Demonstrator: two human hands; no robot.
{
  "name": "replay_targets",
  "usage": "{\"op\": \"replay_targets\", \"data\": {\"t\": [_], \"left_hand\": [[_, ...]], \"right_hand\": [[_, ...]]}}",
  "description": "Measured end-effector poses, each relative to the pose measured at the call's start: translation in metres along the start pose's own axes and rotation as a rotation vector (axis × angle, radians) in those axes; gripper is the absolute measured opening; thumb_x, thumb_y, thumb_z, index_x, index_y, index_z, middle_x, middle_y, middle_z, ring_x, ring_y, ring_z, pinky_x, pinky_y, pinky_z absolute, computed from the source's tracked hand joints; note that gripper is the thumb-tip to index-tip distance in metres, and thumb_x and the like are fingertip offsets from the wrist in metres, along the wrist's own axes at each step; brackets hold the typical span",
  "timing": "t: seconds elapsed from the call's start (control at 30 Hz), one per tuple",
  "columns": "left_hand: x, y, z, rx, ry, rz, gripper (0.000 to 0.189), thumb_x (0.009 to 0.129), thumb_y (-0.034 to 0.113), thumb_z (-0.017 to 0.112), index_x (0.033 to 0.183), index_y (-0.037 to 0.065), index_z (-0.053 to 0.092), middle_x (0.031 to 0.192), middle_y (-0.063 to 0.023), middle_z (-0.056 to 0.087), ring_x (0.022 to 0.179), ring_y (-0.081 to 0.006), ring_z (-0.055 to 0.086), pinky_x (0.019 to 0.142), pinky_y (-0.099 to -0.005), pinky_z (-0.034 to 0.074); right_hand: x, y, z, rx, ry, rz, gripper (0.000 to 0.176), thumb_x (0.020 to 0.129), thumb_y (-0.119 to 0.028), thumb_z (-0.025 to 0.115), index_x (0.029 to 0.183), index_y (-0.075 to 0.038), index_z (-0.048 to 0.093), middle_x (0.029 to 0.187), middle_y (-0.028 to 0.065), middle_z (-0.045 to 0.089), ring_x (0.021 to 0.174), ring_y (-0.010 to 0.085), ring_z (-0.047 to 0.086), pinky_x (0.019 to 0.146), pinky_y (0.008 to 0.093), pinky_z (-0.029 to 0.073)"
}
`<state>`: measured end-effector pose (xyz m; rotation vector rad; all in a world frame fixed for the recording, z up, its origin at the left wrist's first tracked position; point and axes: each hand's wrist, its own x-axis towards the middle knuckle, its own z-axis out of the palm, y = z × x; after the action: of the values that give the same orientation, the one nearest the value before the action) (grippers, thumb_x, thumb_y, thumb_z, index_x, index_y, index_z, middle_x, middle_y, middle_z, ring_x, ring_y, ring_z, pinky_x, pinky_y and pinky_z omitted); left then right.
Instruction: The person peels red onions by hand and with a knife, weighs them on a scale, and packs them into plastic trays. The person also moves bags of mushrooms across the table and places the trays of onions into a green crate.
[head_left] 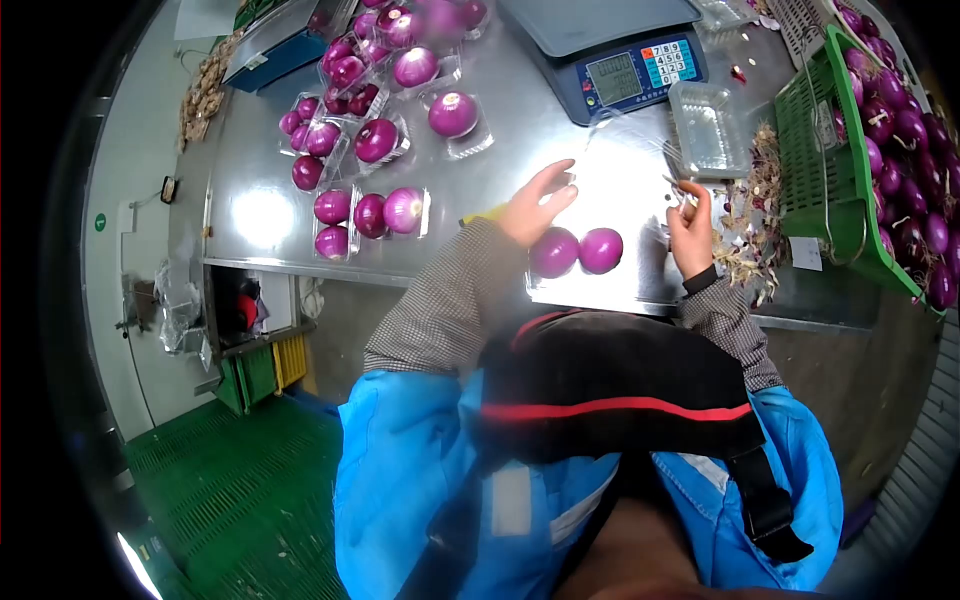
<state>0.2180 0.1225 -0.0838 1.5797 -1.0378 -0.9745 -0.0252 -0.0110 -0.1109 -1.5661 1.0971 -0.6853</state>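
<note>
Two peeled red onions (pixel 554 252) lie side by side in a clear plastic tray (pixel 560 290) at the table's front edge. Just above and left of them is my left hand (pixel 540 205), its fingers apart with nothing in them. My right hand (pixel 692 232) is closed, right of the onions, with thumb and forefinger pinched together. A small thin dark thing shows at its fingertips, too small to name. A stack of clear plastic trays (pixel 710 130) stands just beyond that hand. Part of something yellow (pixel 482 215) shows behind my left wrist.
A digital scale (pixel 620 75) stands at the back. Several trayed red onions (pixel 375 140) fill the left of the metal table (pixel 470 190). At right, a green crate (pixel 815 150) holds many onions, with dry onion skins (pixel 750 235) beside it. A blue box (pixel 285 50) is at back left.
</note>
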Motion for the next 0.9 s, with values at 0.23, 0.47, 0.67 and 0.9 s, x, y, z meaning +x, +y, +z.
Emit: {"op": "replay_targets", "data": {"t": [0.23,0.47,0.67,0.9], "left_hand": [[-0.022,-0.066,-0.022,0.788,-0.261,0.095,0.019,0.081,0.010,0.058,0.098,0.001,0.062,0.102,-0.0185,0.059,0.096,-0.0360,0.059,0.084,-0.0452,0.049],[-0.016,0.022,-0.036,0.891,-0.488,-0.258,0.026,0.087,0.013,0.054,0.112,0.009,0.062,0.105,-0.0147,0.066,0.099,-0.0351,0.063,0.088,-0.0431,0.050],[-0.006,-0.095,-0.018,0.404,-0.416,0.092,0.023,0.095,0.019,0.051,0.112,0.007,0.059,0.081,-0.0124,0.064,0.068,-0.0228,0.065,0.065,-0.0355,0.054],[-0.002,-0.082,-0.006,-0.146,-0.226,-0.482,0.023,0.096,0.016,0.047,0.106,-0.001,0.060,0.067,-0.0070,0.062,0.044,-0.0128,0.055,0.040,-0.0262,0.045]], "right_hand": [[-0.005,0.039,-0.012,0.237,0.079,0.257,0.032,0.090,-0.006,0.052,0.121,-0.006,0.045,0.069,0.0015,0.052,0.047,0.0086,0.044,0.039,0.0243,0.038],[-0.015,0.031,0.014,0.236,0.015,0.358,0.015,0.093,-0.011,0.052,0.107,-0.009,0.054,0.066,-0.0043,0.044,0.049,0.0052,0.041,0.039,0.0219,0.035],[-0.014,0.041,0.017,0.355,0.086,0.456,0.007,0.095,-0.014,0.053,0.100,-0.011,0.057,0.071,-0.0049,0.045,0.051,0.0053,0.039,0.042,0.0208,0.036],[-0.011,0.040,0.019,0.582,0.179,0.448,0.008,0.095,-0.014,0.053,0.101,-0.011,0.058,0.069,-0.0042,0.044,0.051,0.0058,0.038,0.042,0.0220,0.034]]}}
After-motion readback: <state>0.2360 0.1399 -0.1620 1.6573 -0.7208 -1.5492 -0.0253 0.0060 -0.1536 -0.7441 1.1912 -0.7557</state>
